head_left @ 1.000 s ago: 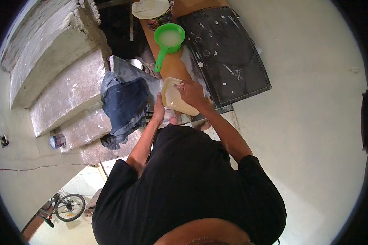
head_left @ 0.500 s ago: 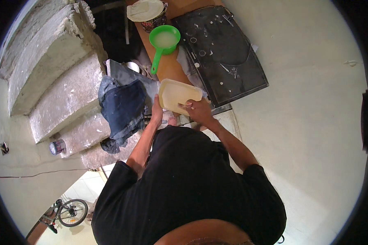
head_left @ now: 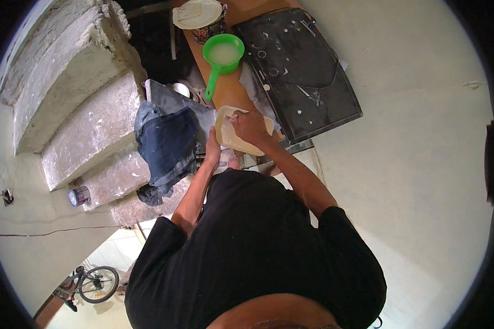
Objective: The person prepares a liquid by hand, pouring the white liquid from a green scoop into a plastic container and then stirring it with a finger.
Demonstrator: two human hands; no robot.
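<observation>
A pale yellow plastic tub (head_left: 240, 147) with rounded corners sits in front of my body, some whitish wet matter inside. My left hand (head_left: 212, 149) grips its left wall, the fingers partly hidden by the tub. Inside the tub, towards its far left corner, my right hand (head_left: 250, 129) is closed, fingers curled down. Something pale shows at its fingertips, too small to name. Just beyond the tub stands a green dipper (head_left: 239, 45) holding cloudy whitish liquid, its handle pointing back towards me.
A lidded bucket (head_left: 198, 16) stands behind the dipper on an orange-brown board. At right lies a black panel (head_left: 296, 77) with small white bits. Blue cloth (head_left: 167, 140) drapes by rough concrete steps (head_left: 93, 129) at left, where a can (head_left: 79, 196) lies. A bicycle (head_left: 97, 284) is lower left.
My right hand has moved left and farther into the tub, from its right side to near the far left corner. My left hand keeps its hold on the tub wall.
</observation>
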